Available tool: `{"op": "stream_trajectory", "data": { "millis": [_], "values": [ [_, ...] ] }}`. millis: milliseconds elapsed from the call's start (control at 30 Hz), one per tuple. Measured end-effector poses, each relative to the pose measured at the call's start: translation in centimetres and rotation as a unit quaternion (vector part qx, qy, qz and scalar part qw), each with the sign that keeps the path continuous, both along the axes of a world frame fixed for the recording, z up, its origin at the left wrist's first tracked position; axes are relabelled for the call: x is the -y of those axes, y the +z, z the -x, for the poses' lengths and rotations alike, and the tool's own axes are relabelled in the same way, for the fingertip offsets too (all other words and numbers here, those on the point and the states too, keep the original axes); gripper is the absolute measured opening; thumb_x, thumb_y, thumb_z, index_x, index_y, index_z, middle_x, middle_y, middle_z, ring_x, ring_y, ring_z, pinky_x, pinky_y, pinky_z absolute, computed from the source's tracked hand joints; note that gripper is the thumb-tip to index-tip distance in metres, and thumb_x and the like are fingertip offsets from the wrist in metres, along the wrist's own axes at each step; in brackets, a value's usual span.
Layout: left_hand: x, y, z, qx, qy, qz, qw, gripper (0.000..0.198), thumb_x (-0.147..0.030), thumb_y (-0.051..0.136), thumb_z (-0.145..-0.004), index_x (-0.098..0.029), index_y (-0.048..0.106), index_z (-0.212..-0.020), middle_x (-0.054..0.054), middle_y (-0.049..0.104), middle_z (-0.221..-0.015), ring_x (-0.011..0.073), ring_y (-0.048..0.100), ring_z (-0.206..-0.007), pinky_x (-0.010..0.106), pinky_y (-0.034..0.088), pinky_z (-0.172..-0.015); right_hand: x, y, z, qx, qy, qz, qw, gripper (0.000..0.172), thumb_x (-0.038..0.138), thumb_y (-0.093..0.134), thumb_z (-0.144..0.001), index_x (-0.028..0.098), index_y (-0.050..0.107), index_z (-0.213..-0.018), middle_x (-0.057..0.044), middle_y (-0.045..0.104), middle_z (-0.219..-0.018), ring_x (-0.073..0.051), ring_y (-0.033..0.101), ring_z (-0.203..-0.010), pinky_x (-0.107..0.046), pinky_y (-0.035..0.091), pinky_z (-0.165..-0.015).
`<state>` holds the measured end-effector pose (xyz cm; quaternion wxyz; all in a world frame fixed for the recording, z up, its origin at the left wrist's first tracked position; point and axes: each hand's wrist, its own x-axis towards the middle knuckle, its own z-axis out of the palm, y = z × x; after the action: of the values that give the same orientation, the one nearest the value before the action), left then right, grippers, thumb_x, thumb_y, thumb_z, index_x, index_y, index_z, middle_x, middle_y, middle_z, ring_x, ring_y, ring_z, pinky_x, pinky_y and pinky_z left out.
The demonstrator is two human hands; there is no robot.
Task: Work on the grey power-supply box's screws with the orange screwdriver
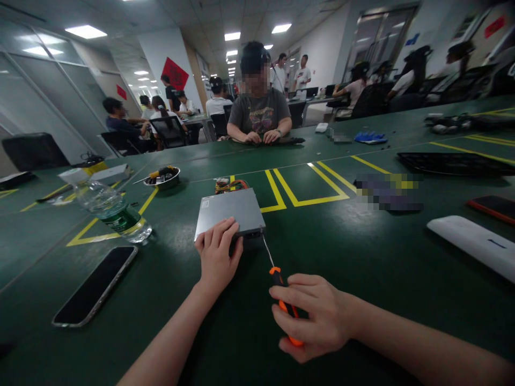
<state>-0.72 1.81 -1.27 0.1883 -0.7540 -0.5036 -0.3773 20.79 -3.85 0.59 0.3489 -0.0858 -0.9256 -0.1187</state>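
Observation:
A grey metal computer power supply [231,209] lies flat on the green table, a bundle of coloured wires [233,185] coming out of its far side. My left hand [219,249] grips its near left part, fingers over the top and thumb at the near side. In my right hand [314,316] is an orange and black screwdriver [276,276], held by the handle with the fingers wrapped round it. Its thin shaft points up and away, and the tip meets the near right corner of the power supply. Whether it sits in a screw is too small to tell.
A phone [95,287] and a tilted water bottle [116,212] are on the left, with a metal bowl of tools [167,179] farther back. To the right lie a white device [475,244] and another phone [494,208]. A person [259,107] sits opposite, hands on a dark object.

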Motion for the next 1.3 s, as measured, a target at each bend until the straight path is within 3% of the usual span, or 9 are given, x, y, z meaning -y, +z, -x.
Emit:
{"op": "stream_trajectory", "data": {
  "millis": [233,333,433,533,633,833,1067,1300],
  "values": [
    [0.0,0.0,0.0,0.006,0.001,0.000,1.000,0.028,-0.022,0.055,-0.080,-0.025,0.052,-0.108,0.004,0.060,-0.116,0.0226,0.051,-0.109,0.040,0.028,-0.087,0.2,0.1,0.5,0.003,0.004,0.057,0.998,0.037,0.042,0.039,-0.086,0.010,0.057,-0.095,-0.015,0.061,-0.089,-0.017,0.059,-0.073,-0.029,0.047,-0.058],
    [0.0,0.1,-0.1,0.003,0.000,0.000,1.000,0.028,-0.022,0.054,-0.080,-0.025,0.052,-0.108,0.004,0.060,-0.117,0.0224,0.051,-0.109,0.040,0.028,-0.087,0.3,0.1,0.6,0.026,0.002,0.063,0.998,0.040,0.041,0.039,-0.086,0.008,0.054,-0.102,-0.015,0.062,-0.091,-0.017,0.058,-0.068,-0.029,0.045,-0.055],
    [0.1,0.2,-0.1,0.002,0.001,-0.004,1.000,0.028,-0.022,0.054,-0.081,-0.025,0.052,-0.108,0.004,0.060,-0.116,0.0221,0.052,-0.108,0.040,0.028,-0.087,0.3,-0.2,0.5,0.010,0.005,0.027,1.000,0.036,0.043,0.047,-0.083,0.009,0.056,-0.093,-0.014,0.064,-0.091,-0.013,0.054,-0.056,-0.027,0.040,-0.048],
    [0.1,0.3,-0.1,0.004,0.000,-0.004,1.000,0.028,-0.022,0.053,-0.081,-0.026,0.052,-0.109,0.004,0.060,-0.116,0.0225,0.052,-0.108,0.040,0.028,-0.086,0.1,-0.6,0.3,-0.019,0.014,0.015,1.000,0.023,0.038,0.052,-0.080,0.015,0.052,-0.076,-0.014,0.064,-0.092,-0.013,0.055,-0.057,-0.026,0.038,-0.048],
    [0.2,0.2,-0.1,0.007,-0.002,0.003,1.000,0.029,-0.022,0.053,-0.081,-0.026,0.051,-0.110,0.005,0.060,-0.117,0.0228,0.051,-0.109,0.041,0.028,-0.086,0.2,-0.6,0.1,-0.028,0.007,0.031,0.999,0.018,0.033,0.050,-0.079,0.015,0.052,-0.078,-0.013,0.064,-0.087,-0.014,0.056,-0.060,-0.027,0.040,-0.051],
    [0.1,0.2,0.0,0.010,-0.005,0.009,1.000,0.029,-0.021,0.053,-0.080,-0.026,0.052,-0.109,0.005,0.060,-0.116,0.0232,0.051,-0.110,0.041,0.027,-0.087,0.2,0.2,0.1,0.030,-0.001,0.031,0.999,0.039,0.044,0.039,-0.086,0.012,0.057,-0.099,-0.012,0.061,-0.087,-0.014,0.054,-0.059,-0.028,0.041,-0.052],
    [0.2,0.3,0.0,0.004,-0.003,0.006,1.000,0.027,-0.022,0.053,-0.081,-0.025,0.053,-0.108,0.004,0.060,-0.116,0.0225,0.052,-0.108,0.040,0.028,-0.087,0.2,-0.2,0.4,0.048,-0.004,0.010,0.999,0.038,0.046,0.054,-0.081,0.010,0.059,-0.096,-0.009,0.065,-0.094,-0.012,0.053,-0.058,-0.027,0.036,-0.049],
    [0.2,0.4,0.0,0.004,-0.004,0.008,1.000,0.028,-0.022,0.053,-0.081,-0.025,0.052,-0.109,0.005,0.060,-0.117,0.0229,0.051,-0.109,0.040,0.028,-0.086,0.5,-1.2,0.6,0.010,-0.021,0.050,0.999,0.039,0.051,0.056,-0.077,0.012,0.055,-0.081,-0.012,0.065,-0.089,-0.014,0.055,-0.061,-0.026,0.041,-0.053]
  ]
}}
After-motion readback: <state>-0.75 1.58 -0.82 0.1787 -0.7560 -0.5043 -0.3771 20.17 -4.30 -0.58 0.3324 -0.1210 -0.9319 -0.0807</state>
